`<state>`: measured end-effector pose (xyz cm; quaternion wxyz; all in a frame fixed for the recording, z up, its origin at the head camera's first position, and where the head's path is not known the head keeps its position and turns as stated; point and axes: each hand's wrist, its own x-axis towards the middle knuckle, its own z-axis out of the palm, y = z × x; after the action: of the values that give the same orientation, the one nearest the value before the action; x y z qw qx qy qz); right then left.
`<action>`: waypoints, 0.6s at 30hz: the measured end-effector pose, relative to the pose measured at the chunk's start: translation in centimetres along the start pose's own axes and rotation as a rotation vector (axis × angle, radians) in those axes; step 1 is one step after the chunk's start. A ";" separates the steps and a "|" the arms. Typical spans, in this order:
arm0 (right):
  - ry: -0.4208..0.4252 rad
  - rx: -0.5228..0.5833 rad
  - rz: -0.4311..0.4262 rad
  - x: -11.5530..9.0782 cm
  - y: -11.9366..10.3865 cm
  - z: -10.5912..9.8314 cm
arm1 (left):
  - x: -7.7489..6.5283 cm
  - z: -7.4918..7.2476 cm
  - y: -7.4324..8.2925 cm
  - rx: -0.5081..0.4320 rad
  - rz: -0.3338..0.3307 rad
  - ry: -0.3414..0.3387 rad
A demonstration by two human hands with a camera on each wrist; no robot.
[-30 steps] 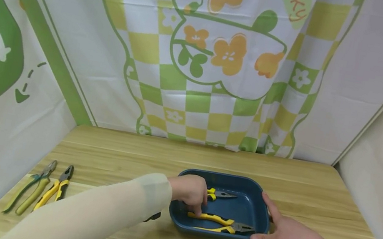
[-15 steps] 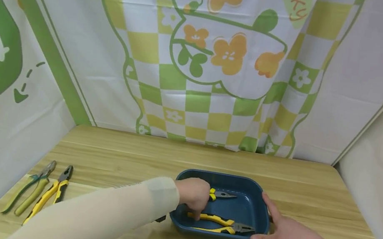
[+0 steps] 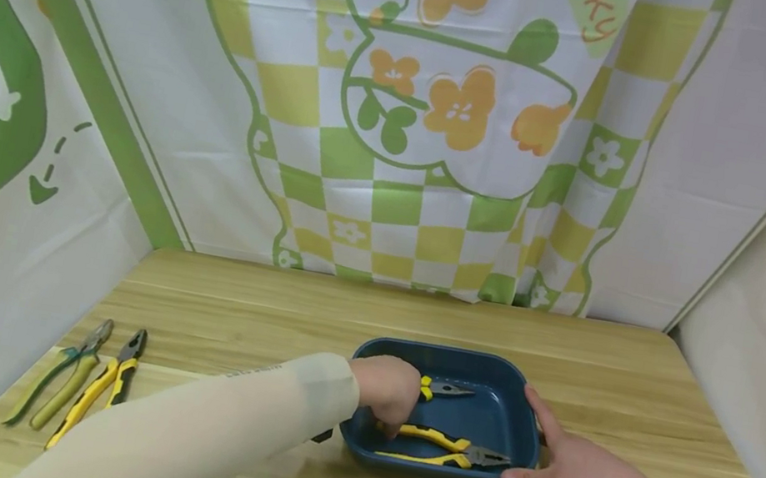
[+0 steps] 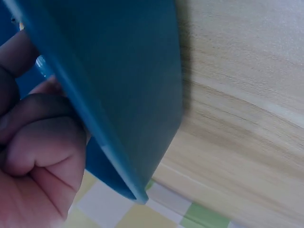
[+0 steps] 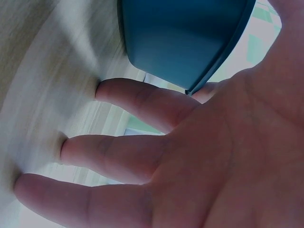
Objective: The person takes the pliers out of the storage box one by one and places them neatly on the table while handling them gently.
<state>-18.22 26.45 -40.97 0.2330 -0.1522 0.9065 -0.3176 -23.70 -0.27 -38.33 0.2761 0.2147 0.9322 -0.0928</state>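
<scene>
A dark blue rectangular bin [image 3: 436,469] stands on the wooden table. My left hand [image 3: 390,388] reaches into its left end, fingers curled at the handle ends of the front combination pliers [image 3: 447,444], which have yellow-black grips. It seems to pinch one handle, though the fingertips are partly hidden. Behind lie long-nose pliers [image 3: 447,389], their handles covered by that hand. In the left wrist view the curled fingers [image 4: 42,142] are behind the bin wall [image 4: 118,95]. My right hand [image 3: 579,475] steadies the bin's right end, thumb at the front corner; its other fingers [image 5: 114,152] spread straight down to the table.
On the left of the table [image 3: 251,301] lie green-handled pliers [image 3: 67,372] and another yellow-black pair [image 3: 103,387], partly behind my left sleeve [image 3: 208,421]. A patterned curtain [image 3: 417,219] hangs at the back edge.
My left hand has shifted slightly right inside the bin, and its fingertips now curl in closer at the front pliers' handles. My right hand and the bin stay in place.
</scene>
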 end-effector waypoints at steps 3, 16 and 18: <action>-0.001 0.003 -0.001 0.0 0.0 0.0 | 0.0 -0.1 -0.1 0.028 0.024 -0.016; 0.001 -0.009 -0.010 0.0 -0.1 0.0 | -0.1 -0.6 -0.3 0.091 0.087 0.010; 0.004 -0.009 -0.011 0.0 -0.1 0.0 | -0.1 -0.8 -0.4 0.105 0.119 0.009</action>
<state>-18.16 26.38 -40.91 0.2290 -0.1577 0.9074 -0.3150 -24.16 -0.44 -37.56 0.2651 0.2842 0.9130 -0.1238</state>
